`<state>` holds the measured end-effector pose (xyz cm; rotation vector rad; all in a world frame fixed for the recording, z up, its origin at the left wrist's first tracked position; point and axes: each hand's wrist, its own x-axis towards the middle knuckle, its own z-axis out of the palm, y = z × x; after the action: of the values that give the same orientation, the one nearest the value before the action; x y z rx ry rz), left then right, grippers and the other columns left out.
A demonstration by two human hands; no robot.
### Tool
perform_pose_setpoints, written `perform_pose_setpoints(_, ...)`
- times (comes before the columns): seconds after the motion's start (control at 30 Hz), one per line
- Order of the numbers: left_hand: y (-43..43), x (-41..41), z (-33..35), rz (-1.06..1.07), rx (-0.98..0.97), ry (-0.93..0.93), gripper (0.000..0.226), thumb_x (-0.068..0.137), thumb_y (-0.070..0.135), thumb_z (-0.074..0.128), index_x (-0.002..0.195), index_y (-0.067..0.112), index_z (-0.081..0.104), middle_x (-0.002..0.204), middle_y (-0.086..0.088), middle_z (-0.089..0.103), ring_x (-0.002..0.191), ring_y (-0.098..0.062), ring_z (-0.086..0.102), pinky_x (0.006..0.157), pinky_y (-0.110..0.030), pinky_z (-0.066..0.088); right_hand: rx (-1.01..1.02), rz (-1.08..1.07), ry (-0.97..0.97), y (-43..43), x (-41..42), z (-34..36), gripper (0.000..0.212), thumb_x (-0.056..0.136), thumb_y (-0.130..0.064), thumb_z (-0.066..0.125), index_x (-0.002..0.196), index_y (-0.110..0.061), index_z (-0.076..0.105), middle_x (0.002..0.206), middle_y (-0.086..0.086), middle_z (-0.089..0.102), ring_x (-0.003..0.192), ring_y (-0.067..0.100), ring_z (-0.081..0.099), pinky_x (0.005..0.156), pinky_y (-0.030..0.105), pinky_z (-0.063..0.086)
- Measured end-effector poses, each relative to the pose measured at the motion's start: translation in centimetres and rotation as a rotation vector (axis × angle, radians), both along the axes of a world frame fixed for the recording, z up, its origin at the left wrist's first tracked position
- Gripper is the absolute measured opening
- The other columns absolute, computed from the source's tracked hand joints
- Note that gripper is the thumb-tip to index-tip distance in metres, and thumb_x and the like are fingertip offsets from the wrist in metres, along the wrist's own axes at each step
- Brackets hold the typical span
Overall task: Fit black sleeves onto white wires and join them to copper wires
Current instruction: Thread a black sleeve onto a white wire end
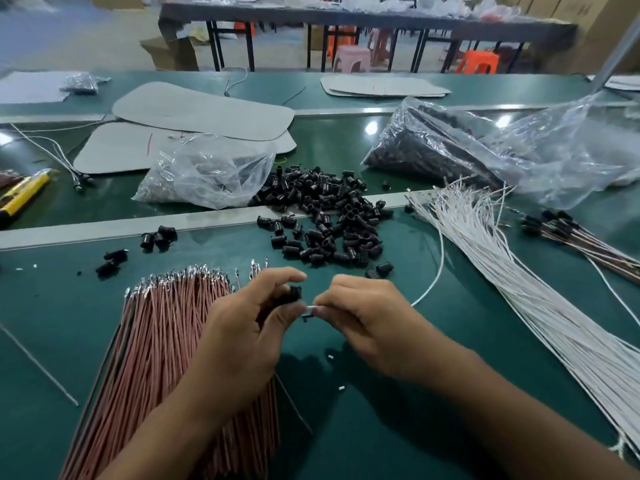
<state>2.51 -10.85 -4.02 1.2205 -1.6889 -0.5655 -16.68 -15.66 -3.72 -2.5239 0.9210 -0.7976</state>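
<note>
Loose heap of black sleeves (325, 216) mid-table; white wires (485, 244) bundled right, pinkish copper wires (166, 341) left.

It is a factory assembly workshop. A long green bench (346, 393) carries bulk bundles of copper wires (162, 341) and white wires (502, 271), a heap of sleeves (332, 216) and bags (467, 147) of parts. Behind stand another table (346, 19), plastic stools (478, 62) and cardboard boxes (588, 15).
</note>
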Motion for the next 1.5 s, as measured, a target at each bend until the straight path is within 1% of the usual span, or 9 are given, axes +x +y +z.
perform_pose_setpoints(0.07,-0.1,0.4,0.1,0.024,0.010,0.062,0.022,0.083,0.034,0.060,0.105,0.036,0.064,0.085,0.017,0.067,0.066,-0.005,0.063,0.057,-0.018,0.053,0.000,-0.065,-0.069,0.1,-0.5,-0.1,0.016,0.099,-0.015,0.060,0.088,-0.006,0.068,0.072,-0.012,0.044,0.065,0.007,0.042,0.063,0.017,0.034)
perform_pose_setpoints(0.27,-0.3,0.5,-0.1,0.101,0.069,0.156,0.022,0.090,0.013,0.065,0.104,0.031,0.064,0.084,-0.004,0.067,0.068,-0.030,0.063,0.058,-0.050,0.052,0.063,-0.115,-0.220,0.4,-1.3,-0.5,0.012,0.097,-0.012,0.061,0.098,-0.009,0.072,0.074,-0.010,0.058,0.067,0.006,0.054,0.066,0.014,0.038)
perform_pose_setpoints(0.5,0.0,0.2,-0.2,-0.062,0.098,0.062,0.017,0.096,0.037,0.053,0.109,0.033,0.063,0.085,0.000,0.064,0.069,-0.024,0.060,0.060,-0.047,0.051,0.078,-0.067,-0.242,0.6,-1.3,-0.7,0.013,0.098,-0.012,0.061,0.101,-0.008,0.073,0.074,-0.006,0.057,0.067,0.009,0.053,0.063,0.019,0.040)
perform_pose_setpoints(0.73,-0.3,0.3,-0.3,-0.005,-0.012,-0.111,0.006,0.091,0.026,0.058,0.088,0.026,0.063,0.077,0.012,0.059,0.068,-0.011,0.056,0.058,-0.017,0.045,0.109,-0.030,-0.147,0.5,-1.2,-0.8,0.015,0.100,-0.016,0.060,0.099,-0.009,0.073,0.088,-0.003,0.056,0.078,0.011,0.055,0.070,0.024,0.045)
perform_pose_setpoints(0.83,-0.4,0.5,-0.2,0.022,-0.067,-0.217,0.006,0.093,0.022,0.062,0.087,0.022,0.063,0.078,0.018,0.057,0.072,-0.007,0.056,0.062,-0.016,0.044,0.058,-0.060,-0.096,0.6,-1.0,-0.9,0.014,0.097,-0.018,0.065,0.093,-0.009,0.075,0.091,-0.004,0.057,0.083,0.016,0.056,0.073,0.031,0.047)
perform_pose_setpoints(1.13,-0.2,0.1,0.2,0.019,-0.003,-0.265,0.018,0.087,0.007,0.072,0.076,0.019,0.065,0.064,0.014,0.055,0.060,-0.006,0.051,0.054,-0.010,0.036,0.029,-0.290,-0.206,0.9,-0.6,-0.7,0.014,0.076,-0.003,0.085,0.070,-0.010,0.074,0.076,-0.010,0.059,0.062,0.001,0.052,0.060,0.005,0.033)
perform_pose_setpoints(1.27,-0.4,0.8,0.1,0.082,0.128,0.005,0.015,0.091,0.011,0.067,0.080,0.021,0.067,0.072,0.002,0.063,0.054,-0.015,0.054,0.044,-0.020,0.046,0.031,-0.362,-0.252,0.3,-1.2,-0.5,0.019,0.076,-0.001,0.084,0.066,-0.006,0.069,0.076,-0.007,0.059,0.061,0.006,0.052,0.058,0.008,0.035)
perform_pose_setpoints(1.37,-0.8,1.9,0.2,0.133,0.289,0.390,0.013,0.085,0.021,0.063,0.095,0.020,0.072,0.087,-0.006,0.070,0.066,-0.019,0.064,0.055,-0.027,0.057,0.099,-0.367,-0.250,0.1,-1.8,-0.4,0.008,0.080,-0.008,0.083,0.077,-0.010,0.075,0.080,-0.006,0.061,0.068,0.010,0.057,0.061,0.010,0.040)
perform_pose_setpoints(1.5,-1.0,1.5,0.0,0.035,0.412,0.706,0.026,0.082,0.006,0.060,0.107,0.008,0.067,0.102,-0.012,0.073,0.089,-0.025,0.073,0.073,-0.023,0.058,0.120,-0.295,-0.263,0.4,-1.1,-0.7,0.008,0.089,-0.013,0.074,0.095,-0.011,0.079,0.085,-0.004,0.061,0.069,0.008,0.055,0.066,0.007,0.037)
